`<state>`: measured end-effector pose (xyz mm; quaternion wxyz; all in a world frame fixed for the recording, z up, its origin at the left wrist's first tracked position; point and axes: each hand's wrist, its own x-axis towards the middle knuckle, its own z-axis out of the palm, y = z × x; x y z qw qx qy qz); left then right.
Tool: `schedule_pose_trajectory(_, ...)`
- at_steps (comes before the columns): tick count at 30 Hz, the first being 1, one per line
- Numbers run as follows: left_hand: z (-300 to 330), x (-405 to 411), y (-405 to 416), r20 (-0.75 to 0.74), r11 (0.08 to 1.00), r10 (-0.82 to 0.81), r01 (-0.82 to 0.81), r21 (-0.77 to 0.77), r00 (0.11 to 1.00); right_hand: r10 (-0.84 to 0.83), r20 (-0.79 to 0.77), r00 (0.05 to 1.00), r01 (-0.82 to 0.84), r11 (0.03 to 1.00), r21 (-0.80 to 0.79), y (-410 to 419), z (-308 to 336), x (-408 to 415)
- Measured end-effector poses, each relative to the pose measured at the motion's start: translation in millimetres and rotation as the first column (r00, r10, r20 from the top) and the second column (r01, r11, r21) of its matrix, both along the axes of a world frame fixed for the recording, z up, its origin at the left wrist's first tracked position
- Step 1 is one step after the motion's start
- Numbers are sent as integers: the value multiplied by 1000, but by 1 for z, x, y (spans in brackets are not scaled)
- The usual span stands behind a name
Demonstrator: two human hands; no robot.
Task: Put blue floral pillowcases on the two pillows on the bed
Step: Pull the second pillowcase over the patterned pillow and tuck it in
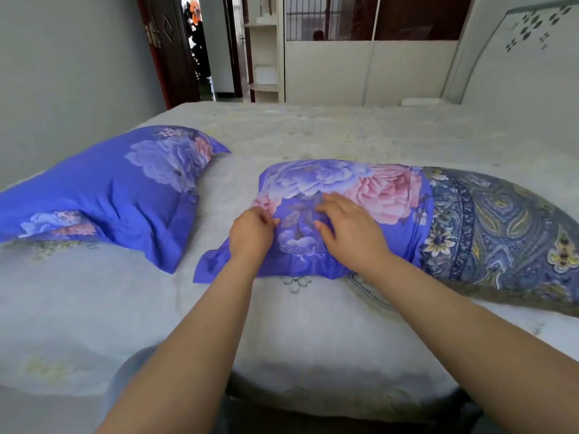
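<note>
Pillowcase (329,195) half-covers paisley pillow (501,227) — hands gripping.

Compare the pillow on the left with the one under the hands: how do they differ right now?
The left pillow is fully inside its blue floral case; the right pillow is only partly covered, its paisley end bare. The left pillow lies untouched; the right pillow's case is pinched by the left hand and touched by the right hand. Both lie on the bed.
</note>
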<state>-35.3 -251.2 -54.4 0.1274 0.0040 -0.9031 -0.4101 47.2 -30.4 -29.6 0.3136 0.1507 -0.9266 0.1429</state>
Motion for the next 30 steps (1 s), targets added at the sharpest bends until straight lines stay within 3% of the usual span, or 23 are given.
schedule_pose_trajectory(2,3,-5,-4,36,996,-16,12,90,999,38,63,997,-39,999,19,-14,0,-12)
schedule_pose_trajectory(6,-4,-6,-14,91,964,-61,35,263,994,-73,142,987,59,993,103,-27,-5,-26)
schedule_pose_trajectory(12,-21,-1,-13,125,996,27,-37,77,992,-102,182,978,87,992,88,-28,-24,-28)
schedule_pose_trajectory(17,-35,12,4,180,991,34,-10,-134,983,-120,171,978,88,979,183,-38,-53,-17)
schedule_pose_trajectory(23,-52,27,4,92,986,35,-19,-165,995,-105,53,993,86,956,280,-47,-61,-6)
schedule_pose_trajectory(27,-55,26,4,82,992,-32,42,-119,996,113,-72,991,-81,932,352,-56,-53,-22)
schedule_pose_trajectory(30,-52,24,2,67,997,-50,54,-60,997,181,29,983,-177,891,419,-48,-53,-38)
